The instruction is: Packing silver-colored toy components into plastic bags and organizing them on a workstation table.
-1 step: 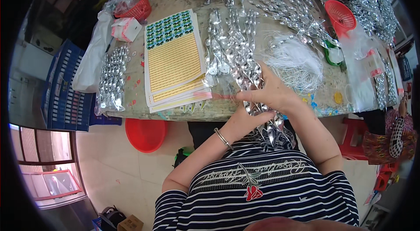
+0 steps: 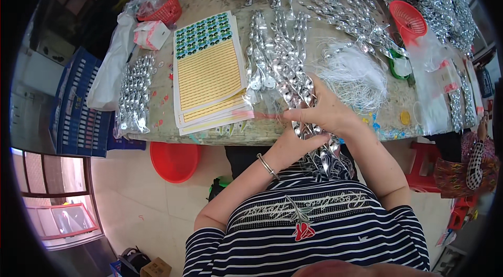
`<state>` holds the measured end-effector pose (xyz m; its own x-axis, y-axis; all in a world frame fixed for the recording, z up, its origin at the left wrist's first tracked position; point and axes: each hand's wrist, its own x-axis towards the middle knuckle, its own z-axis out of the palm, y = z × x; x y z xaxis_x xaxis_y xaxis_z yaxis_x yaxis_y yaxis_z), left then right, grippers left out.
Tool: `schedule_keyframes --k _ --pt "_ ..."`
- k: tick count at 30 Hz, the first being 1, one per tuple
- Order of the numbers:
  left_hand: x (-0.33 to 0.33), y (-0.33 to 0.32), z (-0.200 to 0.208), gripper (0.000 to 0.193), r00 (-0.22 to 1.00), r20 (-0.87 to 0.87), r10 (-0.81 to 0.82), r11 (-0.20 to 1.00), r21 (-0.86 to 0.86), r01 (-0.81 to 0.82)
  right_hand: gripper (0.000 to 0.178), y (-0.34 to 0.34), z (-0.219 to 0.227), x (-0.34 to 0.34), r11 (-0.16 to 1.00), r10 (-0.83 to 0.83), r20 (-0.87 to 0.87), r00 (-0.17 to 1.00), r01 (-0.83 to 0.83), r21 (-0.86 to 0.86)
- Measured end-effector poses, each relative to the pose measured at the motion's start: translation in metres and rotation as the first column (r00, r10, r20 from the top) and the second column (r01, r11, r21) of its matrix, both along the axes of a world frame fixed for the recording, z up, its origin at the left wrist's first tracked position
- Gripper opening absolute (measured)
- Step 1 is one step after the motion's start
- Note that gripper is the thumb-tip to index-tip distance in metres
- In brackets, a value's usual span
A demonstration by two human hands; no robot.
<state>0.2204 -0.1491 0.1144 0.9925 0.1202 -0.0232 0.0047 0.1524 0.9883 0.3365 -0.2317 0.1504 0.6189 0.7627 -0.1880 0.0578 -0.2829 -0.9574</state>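
Note:
Both my hands meet at the table's front edge (image 2: 272, 133). My right hand (image 2: 330, 112) lies on top, fingers pointing left, pinching a strand of shiny silver foil pieces (image 2: 293, 88). My left hand (image 2: 296, 143), a bangle on its wrist, grips the same strand from below. The strand runs from a silver heap on the table down over the edge into my lap (image 2: 327, 159). A stack of yellow sticker sheets (image 2: 209, 75) with green-and-black dots along the top lies just left of my hands.
A bundle of white thread (image 2: 359, 75) lies right of my hands. A clear bag of silver pieces (image 2: 133, 93) sits at the table's left end. Red baskets (image 2: 408, 17) (image 2: 165, 12) stand at the back. A red basin (image 2: 174, 160) and a blue crate (image 2: 78, 104) are on the floor.

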Motion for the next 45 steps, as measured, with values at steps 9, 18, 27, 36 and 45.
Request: schedule_keyframes --k 9,18,27,36,45 --pt "0.006 0.004 -0.002 0.042 0.995 -0.062 -0.083 0.989 0.114 0.090 0.071 0.001 0.008 0.002 1.000 -0.028 -0.199 0.980 0.029 0.005" --pt "-0.006 0.044 0.002 0.026 0.964 -0.204 0.169 0.976 0.168 -0.135 0.068 -0.019 0.017 0.031 0.962 -0.273 -0.091 0.958 0.275 0.007" --pt "0.024 0.130 -0.016 0.044 0.931 0.337 0.140 0.049 0.937 -0.347 0.075 -0.084 0.028 0.038 0.930 -0.197 0.019 0.980 0.193 -0.314" --pt "0.047 0.149 -0.028 0.035 0.940 0.341 0.018 -0.043 0.939 -0.340 0.063 -0.099 0.038 0.025 0.911 0.043 -0.188 0.981 -0.116 -0.396" --pt "0.024 0.128 -0.008 0.071 0.974 0.214 -0.078 0.071 0.975 -0.208 0.075 -0.115 0.009 0.022 0.913 0.142 -0.320 0.937 -0.248 -0.323"
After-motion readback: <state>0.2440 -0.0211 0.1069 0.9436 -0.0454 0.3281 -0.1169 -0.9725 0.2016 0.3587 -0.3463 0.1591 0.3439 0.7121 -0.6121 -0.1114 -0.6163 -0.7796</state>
